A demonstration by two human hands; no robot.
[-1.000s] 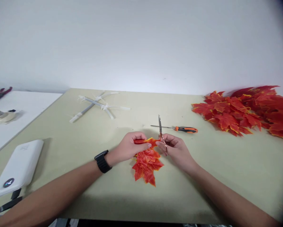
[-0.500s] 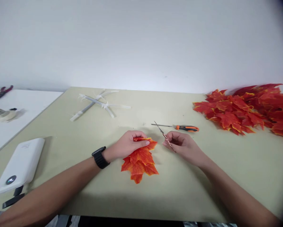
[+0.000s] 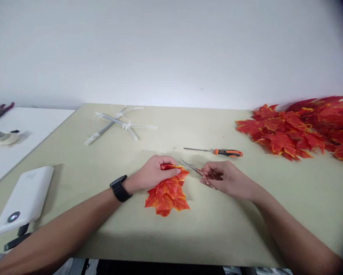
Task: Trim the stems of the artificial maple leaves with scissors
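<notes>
Power bank [image 3: 23, 200], white, lies far left of the fingers on the desk [image 3: 234, 233], and past it there's a white side table [image 3: 22, 122] with red-handled pliers [image 3: 0, 109] on it, well away from everything. Up ahead of the left hand [image 3: 156, 173] sits a cross of white plastic rods [image 3: 116, 124] tied with zip ties. That left hand has a black smartwatch [image 3: 119, 188] on the wrist, and its fingers [image 3: 171, 172] are curled down over the folded-looking top of a fake maple leaf [image 3: 167, 196], so the leaf lies on the desk right under them, orange-red with yellow edges. Just right of that, the right hand [image 3: 227, 177] has its fingers [image 3: 214, 170] closed narrow around rose-gold scissors [image 3: 195, 169], tips pointing left, just beside the leaf, though I can't tell if they touch it. Ahead of those fingers lies an orange-and-black screwdriver [image 3: 220, 152]. Far right, well apart, there's a big heap of red maple leaves [image 3: 291, 131].
</notes>
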